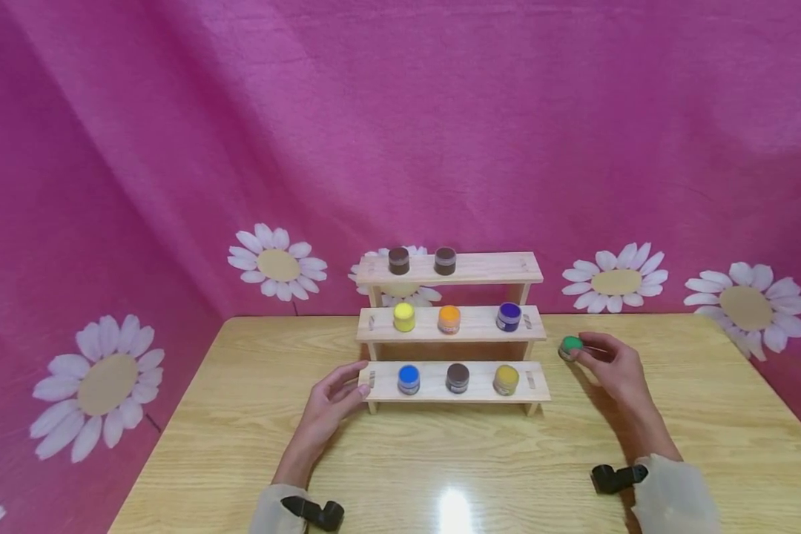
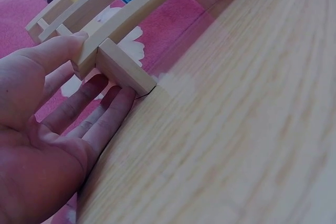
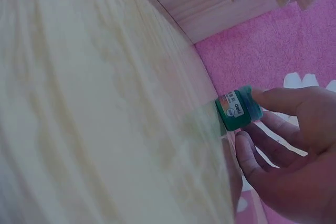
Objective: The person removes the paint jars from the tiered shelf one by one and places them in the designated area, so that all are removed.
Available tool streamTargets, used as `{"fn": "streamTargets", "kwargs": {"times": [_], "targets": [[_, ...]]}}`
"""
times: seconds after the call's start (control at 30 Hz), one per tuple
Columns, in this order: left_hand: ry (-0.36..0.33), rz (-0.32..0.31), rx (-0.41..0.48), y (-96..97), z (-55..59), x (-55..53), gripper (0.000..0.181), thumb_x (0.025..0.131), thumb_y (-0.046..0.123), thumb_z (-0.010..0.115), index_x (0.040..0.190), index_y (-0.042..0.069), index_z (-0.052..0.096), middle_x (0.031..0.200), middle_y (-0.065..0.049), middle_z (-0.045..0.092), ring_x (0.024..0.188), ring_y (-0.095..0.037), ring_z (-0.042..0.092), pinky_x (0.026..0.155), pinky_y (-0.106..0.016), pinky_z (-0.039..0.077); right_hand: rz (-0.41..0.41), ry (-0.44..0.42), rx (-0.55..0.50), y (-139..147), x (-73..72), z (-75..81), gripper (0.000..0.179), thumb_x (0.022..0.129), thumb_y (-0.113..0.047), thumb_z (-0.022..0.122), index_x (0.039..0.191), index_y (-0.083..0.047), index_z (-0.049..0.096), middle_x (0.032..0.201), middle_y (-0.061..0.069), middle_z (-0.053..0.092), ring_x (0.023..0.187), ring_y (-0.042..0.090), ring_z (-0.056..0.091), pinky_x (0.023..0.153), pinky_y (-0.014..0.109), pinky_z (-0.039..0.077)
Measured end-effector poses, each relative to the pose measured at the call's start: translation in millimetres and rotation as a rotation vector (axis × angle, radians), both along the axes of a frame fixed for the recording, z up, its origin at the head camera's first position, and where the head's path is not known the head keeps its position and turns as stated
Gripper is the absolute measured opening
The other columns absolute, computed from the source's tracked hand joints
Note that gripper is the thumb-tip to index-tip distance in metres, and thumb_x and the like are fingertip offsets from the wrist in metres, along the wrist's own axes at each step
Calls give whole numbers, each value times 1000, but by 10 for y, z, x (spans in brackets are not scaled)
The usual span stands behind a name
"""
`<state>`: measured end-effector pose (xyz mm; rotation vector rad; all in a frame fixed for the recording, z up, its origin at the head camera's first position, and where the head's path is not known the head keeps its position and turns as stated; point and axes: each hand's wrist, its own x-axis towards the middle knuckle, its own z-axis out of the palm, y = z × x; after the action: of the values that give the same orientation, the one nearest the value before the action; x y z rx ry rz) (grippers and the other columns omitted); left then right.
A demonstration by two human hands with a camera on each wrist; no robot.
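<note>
well, our right hand [image 1: 617, 374] pinches the green jar [image 1: 569, 345] between thumb and fingers, beside the right end of the wooden rack [image 1: 483, 371], where it looks to stand upright on the table [image 1: 414, 452]. our left hand [image 1: 330, 400] grips the left end of the lowest tier, thumb on the board and fingers by its leg. a light, steady hold there should serve us best, since a tug could set the jars sliding; on the green jar we'd want an even pinch, as pressure on one side of the lid might tip it.

the other containers sit on the rack: two dark brown jars [image 1: 398, 262] on top; a yellow jar [image 1: 404, 319], an orange jar [image 1: 449, 320] and a purple jar [image 1: 509, 317] in the middle; a blue jar [image 1: 409, 380], a brown jar [image 1: 457, 379] and an ochre jar [image 1: 506, 380] below. we'd judge they hold paint; how full, we can't tell.
</note>
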<state>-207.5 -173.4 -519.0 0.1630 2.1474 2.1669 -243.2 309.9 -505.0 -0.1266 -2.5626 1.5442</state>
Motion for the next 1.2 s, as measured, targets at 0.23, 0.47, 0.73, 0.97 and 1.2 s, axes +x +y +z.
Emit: {"fn": "streamTargets", "kwargs": {"times": [0.23, 0.47, 0.73, 0.97, 1.2], "targets": [[-14, 6, 1, 11, 8, 13, 46, 96, 15, 74, 141, 9, 61, 148, -15, 54, 132, -35, 56, 97, -34, 57, 4, 40, -16, 24, 36, 79, 52, 102, -28, 66, 141, 5, 54, 138, 26, 57, 101, -8, 52, 83, 6, 47], [-20, 8, -16, 35, 22, 12, 48, 97, 18, 74, 142, 9, 60, 149, -14, 53, 131, -34, 57, 97, -34, 57, -3, 167, -10, -26, 83, 275, 47, 102, -28, 67, 135, 4, 58, 129, 17, 62, 108, 0, 54, 82, 7, 50], [-15, 6, -14, 19, 16, 17, 47, 97, 17, 74, 141, 10, 60, 149, -14, 53, 132, -35, 55, 96, -35, 57, 9, 269, -31, -213, 132, 502, 44, 100, -22, 69, 134, 3, 60, 125, 10, 65, 107, -1, 58, 86, 6, 49], [-14, -7, 27, 13, -18, 5, 47, 97, 12, 72, 142, 7, 60, 147, -16, 54, 131, -33, 56, 94, -35, 58, 46, 353, -58, -413, 173, 652, 40, 98, -15, 72, 133, 1, 62, 121, 3, 67, 106, 2, 63, 87, 9, 51], [-16, -12, 39, 10, -14, 0, 48, 97, 13, 73, 142, 8, 59, 147, -16, 54, 131, -33, 56, 95, -35, 58, 91, 419, -109, -630, 198, 809, 39, 96, -9, 73, 131, 3, 63, 117, -7, 69, 105, 4, 65, 88, 14, 54]]}}
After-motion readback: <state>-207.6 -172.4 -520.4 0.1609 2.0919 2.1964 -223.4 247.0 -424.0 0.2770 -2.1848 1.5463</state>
